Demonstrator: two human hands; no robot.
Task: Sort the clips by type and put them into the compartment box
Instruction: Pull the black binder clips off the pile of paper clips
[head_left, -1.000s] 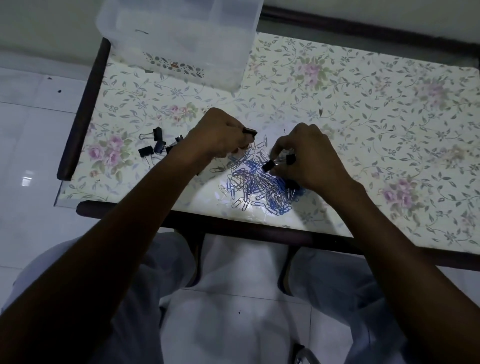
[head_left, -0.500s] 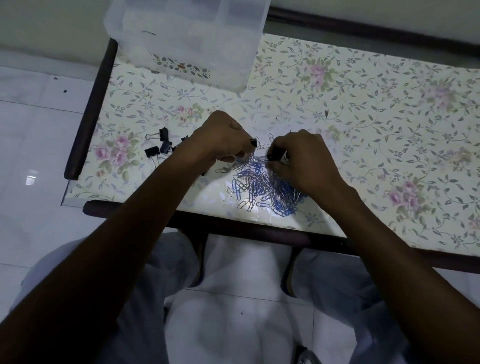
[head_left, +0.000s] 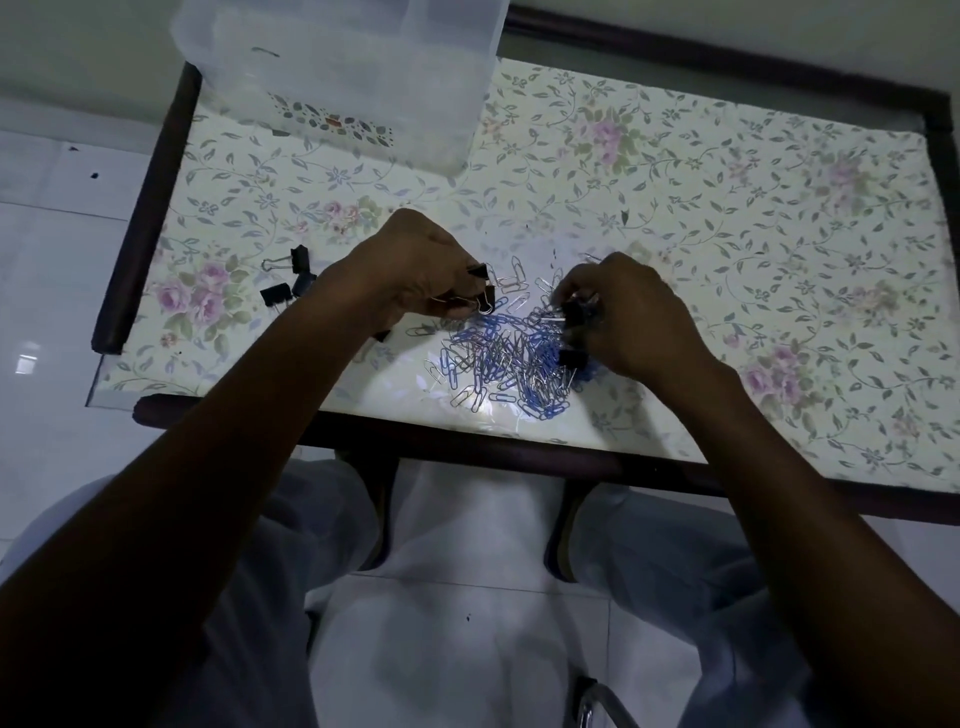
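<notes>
A heap of blue and silver paper clips lies on the flowered table near its front edge. My left hand hovers at the heap's upper left, its fingers curled round black binder clips with wire handles showing. On the heap's right side my right hand pinches another black binder clip. One more black binder clip lies under that hand in the heap. The clear plastic compartment box stands at the table's far left.
A few black binder clips lie apart on the table to the left of my left wrist. The table has a dark wooden rim. My knees in pale trousers are below the front edge.
Both hands have stayed over the heap. My right hand has lifted a black binder clip out of the paper clips, and my left hand still holds its binder clips.
</notes>
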